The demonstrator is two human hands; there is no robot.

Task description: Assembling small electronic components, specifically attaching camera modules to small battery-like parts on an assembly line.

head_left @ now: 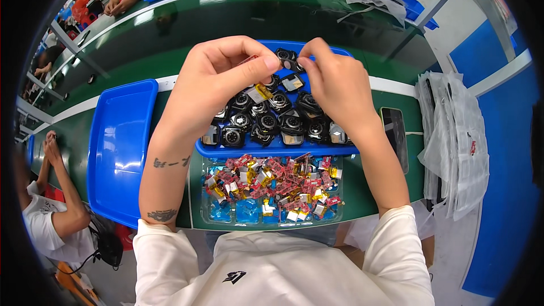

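Observation:
Above the far part of a blue tray (334, 150), my left hand (226, 73) and my right hand (340, 76) are raised close together, each in a pinch. Between their fingertips is a small dark part (289, 64); its kind is too small to make out. A bit of red shows between my left thumb and fingers. Below my hands, the tray holds several black watch bodies (263, 122) with round backs. A yellow-and-silver battery (260, 93) shows under my left hand; whether it lies on the watches or hangs from the hand, I cannot tell.
Nearer me is a clear plastic tray (204, 215) heaped with small red, yellow and silver batteries (272, 178). A blue tray (122, 147) lies left, a phone (394, 136) right. White bags (453, 141) hang at the right edge. Other people sit left and across.

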